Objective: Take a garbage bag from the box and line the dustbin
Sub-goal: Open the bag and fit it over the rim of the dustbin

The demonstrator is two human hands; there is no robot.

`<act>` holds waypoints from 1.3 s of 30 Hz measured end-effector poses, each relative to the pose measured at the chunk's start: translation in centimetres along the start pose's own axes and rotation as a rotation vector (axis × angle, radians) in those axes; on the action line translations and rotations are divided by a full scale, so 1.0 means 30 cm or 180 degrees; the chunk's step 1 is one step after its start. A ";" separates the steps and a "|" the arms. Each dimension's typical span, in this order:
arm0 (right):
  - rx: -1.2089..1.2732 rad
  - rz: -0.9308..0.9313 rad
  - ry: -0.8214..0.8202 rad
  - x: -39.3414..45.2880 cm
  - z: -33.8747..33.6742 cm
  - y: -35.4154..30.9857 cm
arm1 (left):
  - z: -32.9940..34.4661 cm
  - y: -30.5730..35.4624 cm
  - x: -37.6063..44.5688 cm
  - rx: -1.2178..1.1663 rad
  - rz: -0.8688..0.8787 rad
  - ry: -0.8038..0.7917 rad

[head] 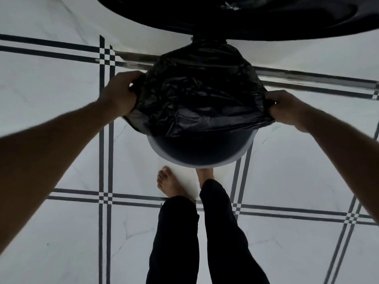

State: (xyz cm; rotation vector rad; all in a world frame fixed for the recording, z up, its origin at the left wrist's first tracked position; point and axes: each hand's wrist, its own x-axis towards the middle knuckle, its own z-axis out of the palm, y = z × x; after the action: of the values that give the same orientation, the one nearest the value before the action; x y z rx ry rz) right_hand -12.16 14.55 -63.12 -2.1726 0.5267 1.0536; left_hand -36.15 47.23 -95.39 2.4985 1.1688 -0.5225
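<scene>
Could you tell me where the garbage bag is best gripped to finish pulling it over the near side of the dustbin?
Probably the garbage bag's loose near hem, from the person's side, pinched from above. The left hand and right hand already hold its sides; only the dustbin near rim is uncovered.

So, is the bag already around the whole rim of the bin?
No, only partly. The bag covers the far side; the near rim is bare. Both hands, left and right, grip its edges.
</scene>
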 end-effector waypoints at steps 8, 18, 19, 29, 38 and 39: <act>0.0477 -0.0144 0.1032 -0.220 0.225 0.065 | -0.835 0.434 0.103 -0.1148 0.0291 -0.0793; 0.2265 0.0981 0.1437 -0.331 0.389 0.065 | -1.094 0.579 -0.142 -0.1985 0.0289 -0.1498; 0.2482 0.1099 0.1397 -0.339 0.390 0.057 | -1.096 0.556 -0.140 -0.2049 0.0291 -0.1531; 0.4741 0.1303 0.0292 -0.345 0.378 0.086 | -1.106 0.502 -0.179 -0.2953 -0.1112 -0.2455; 0.3146 0.1159 0.0681 -0.292 0.383 0.097 | -1.042 0.443 -0.221 -0.1482 -0.0138 -0.1996; 0.3029 0.1131 0.0678 -0.280 0.383 0.091 | -1.033 0.434 -0.220 -0.1130 0.0146 -0.1882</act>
State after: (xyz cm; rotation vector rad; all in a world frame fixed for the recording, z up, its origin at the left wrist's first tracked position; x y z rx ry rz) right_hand -24.96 21.35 -62.73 -1.3546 1.2471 0.5374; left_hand -24.15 48.68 -63.35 1.8763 0.8731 -0.8771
